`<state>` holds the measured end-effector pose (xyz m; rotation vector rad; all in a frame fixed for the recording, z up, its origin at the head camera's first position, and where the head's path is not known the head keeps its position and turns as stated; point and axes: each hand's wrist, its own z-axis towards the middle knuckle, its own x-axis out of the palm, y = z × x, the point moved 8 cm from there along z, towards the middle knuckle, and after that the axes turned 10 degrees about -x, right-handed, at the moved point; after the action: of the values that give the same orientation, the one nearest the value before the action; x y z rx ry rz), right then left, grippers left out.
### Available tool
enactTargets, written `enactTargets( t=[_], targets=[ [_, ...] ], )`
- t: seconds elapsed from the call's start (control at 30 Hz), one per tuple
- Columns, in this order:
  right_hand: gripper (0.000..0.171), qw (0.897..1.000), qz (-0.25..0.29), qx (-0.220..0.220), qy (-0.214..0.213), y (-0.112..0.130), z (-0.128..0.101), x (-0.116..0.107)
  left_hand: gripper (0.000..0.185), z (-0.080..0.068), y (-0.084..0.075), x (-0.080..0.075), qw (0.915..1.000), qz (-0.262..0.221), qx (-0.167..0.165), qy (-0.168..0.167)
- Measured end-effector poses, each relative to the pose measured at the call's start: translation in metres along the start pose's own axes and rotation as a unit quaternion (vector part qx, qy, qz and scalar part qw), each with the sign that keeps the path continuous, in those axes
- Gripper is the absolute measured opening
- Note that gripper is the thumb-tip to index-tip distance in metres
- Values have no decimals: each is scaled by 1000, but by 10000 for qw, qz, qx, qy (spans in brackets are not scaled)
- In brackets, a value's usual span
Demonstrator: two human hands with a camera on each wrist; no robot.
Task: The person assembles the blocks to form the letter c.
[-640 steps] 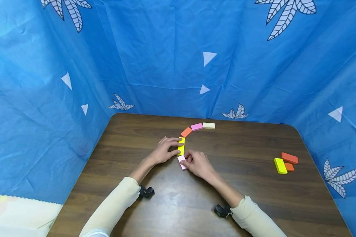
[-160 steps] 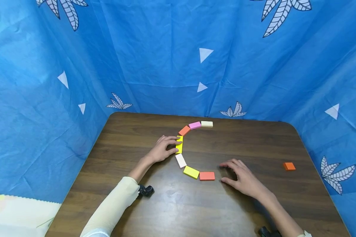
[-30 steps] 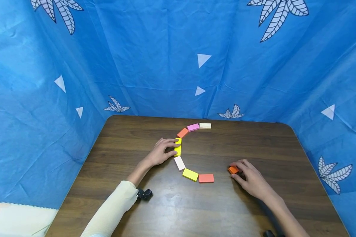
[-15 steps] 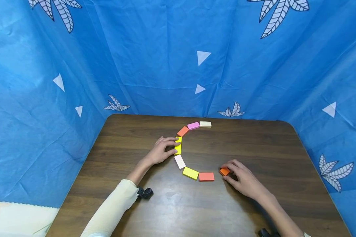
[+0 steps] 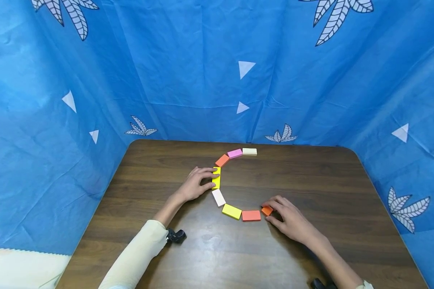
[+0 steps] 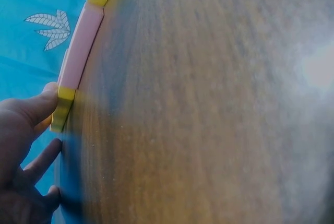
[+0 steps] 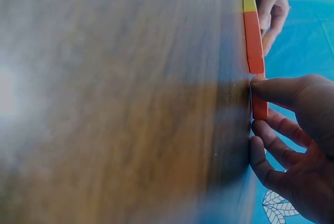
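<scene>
On the brown table, flat blocks lie end to end in a C-shaped curve. My left hand [image 5: 194, 185] rests its thumb and fingers on the upright-lying yellow block [image 5: 216, 184] at the curve's left side. My right hand [image 5: 287, 220] pinches a small orange block [image 5: 267, 210] between thumb and fingers, at the right end of the red block [image 5: 251, 216]; whether the two touch I cannot tell. In the right wrist view the thumb presses the orange block [image 7: 259, 106]. Below the left hand come a pale pink block [image 5: 218, 198] and another yellow block [image 5: 232, 211].
The curve's upper part holds an orange-red block [image 5: 222, 160], a pink block [image 5: 235, 153] and a cream block [image 5: 249, 151]. A blue patterned cloth [image 5: 181, 72] hangs behind and at the sides of the wooden table [image 5: 311, 176].
A yellow block, a red block and the small orange block have come from the right side to the curve's lower end. My right hand has moved left; my left hand stays on the yellow block.
</scene>
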<state>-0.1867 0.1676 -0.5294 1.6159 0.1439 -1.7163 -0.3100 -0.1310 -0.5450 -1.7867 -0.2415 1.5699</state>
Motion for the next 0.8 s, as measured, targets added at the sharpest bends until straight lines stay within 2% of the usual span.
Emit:
enactTargets(
  t=[0.8],
  targets=[
    [37, 10000, -28, 25, -81, 4, 1, 2, 38, 0, 0, 0, 10000, -47, 11, 6]
  ],
)
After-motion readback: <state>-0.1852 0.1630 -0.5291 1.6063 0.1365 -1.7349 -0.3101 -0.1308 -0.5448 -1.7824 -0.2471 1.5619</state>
